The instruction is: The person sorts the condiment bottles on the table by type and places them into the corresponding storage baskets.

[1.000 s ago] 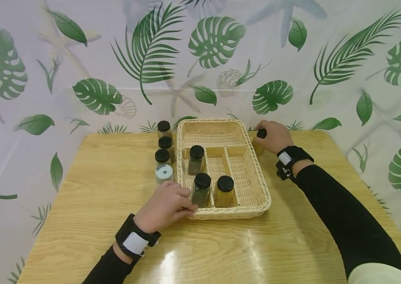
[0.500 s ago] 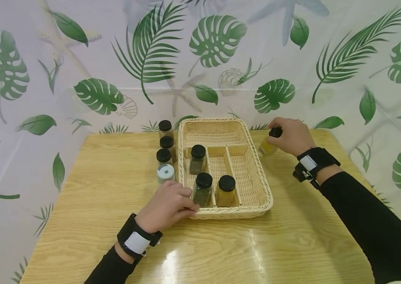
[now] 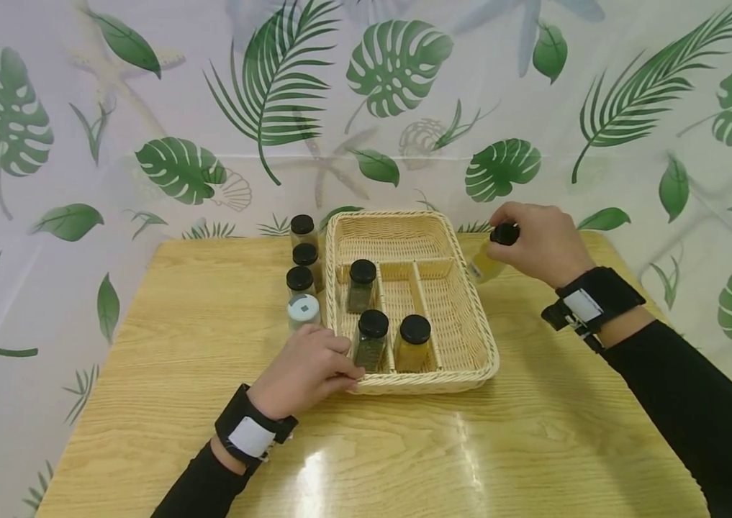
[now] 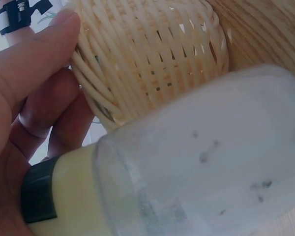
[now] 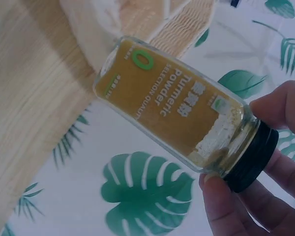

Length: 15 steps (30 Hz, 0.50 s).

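My right hand (image 3: 547,244) holds a glass jar of turmeric powder (image 5: 167,103) by its black lid, beyond the basket's far right side. The jar is tilted, its base toward the basket; its label shows in the right wrist view. At the basket's near left corner, my left hand (image 3: 301,368) pinches the rim of the wicker basket (image 3: 430,378) between thumb and fingers. Inside stand two dark herb jars (image 3: 362,289) in the left compartment and a yellow spice jar (image 3: 414,349) in the middle one. Close to my left palm is a pale-lidded jar (image 4: 196,162).
Several black-lidded jars (image 3: 301,277) stand in a row along the basket's left side, behind the pale-lidded one. A leaf-patterned backdrop (image 3: 197,93) rises at the back edge of the wooden table (image 3: 210,309).
My right hand has moved right, away from the basket's side, taking the turmeric jar along and tilting it. My left hand stays on the basket rim.
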### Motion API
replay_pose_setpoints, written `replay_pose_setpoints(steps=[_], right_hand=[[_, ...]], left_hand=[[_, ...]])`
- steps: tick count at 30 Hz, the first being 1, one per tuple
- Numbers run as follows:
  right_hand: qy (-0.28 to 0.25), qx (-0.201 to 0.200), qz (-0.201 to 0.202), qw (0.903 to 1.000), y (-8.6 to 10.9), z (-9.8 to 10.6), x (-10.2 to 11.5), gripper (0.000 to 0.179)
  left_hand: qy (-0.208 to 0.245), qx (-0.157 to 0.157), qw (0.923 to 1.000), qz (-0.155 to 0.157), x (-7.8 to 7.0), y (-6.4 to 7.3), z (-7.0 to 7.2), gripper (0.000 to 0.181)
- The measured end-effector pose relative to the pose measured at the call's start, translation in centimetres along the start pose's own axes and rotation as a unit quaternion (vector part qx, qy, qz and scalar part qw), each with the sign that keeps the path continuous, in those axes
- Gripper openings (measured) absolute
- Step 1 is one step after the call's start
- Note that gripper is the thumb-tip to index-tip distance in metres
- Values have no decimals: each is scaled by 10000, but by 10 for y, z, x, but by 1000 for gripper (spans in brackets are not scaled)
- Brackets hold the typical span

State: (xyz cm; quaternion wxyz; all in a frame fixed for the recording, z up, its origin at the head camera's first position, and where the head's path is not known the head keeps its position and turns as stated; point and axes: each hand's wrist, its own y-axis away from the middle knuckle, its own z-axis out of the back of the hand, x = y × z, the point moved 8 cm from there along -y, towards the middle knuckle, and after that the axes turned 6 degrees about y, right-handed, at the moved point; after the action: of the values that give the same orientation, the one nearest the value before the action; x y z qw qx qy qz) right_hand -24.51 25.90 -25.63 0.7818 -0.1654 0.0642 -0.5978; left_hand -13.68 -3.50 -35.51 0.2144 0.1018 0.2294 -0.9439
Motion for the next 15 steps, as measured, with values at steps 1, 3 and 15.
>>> replay_pose_setpoints(steps=[1, 3, 15], right_hand=[[-21, -20, 68, 10000, 0, 2, 5, 27], [-60, -84, 223, 9997, 0, 5, 15, 26], [-299, -228, 799, 9961, -11, 6, 63, 28]], left_hand=[[5, -3, 10000, -8, 0, 0, 0, 14], [-7, -5, 10000, -9, 0, 0, 0, 14], [-26, 10, 10000, -14, 2, 1, 1, 11]])
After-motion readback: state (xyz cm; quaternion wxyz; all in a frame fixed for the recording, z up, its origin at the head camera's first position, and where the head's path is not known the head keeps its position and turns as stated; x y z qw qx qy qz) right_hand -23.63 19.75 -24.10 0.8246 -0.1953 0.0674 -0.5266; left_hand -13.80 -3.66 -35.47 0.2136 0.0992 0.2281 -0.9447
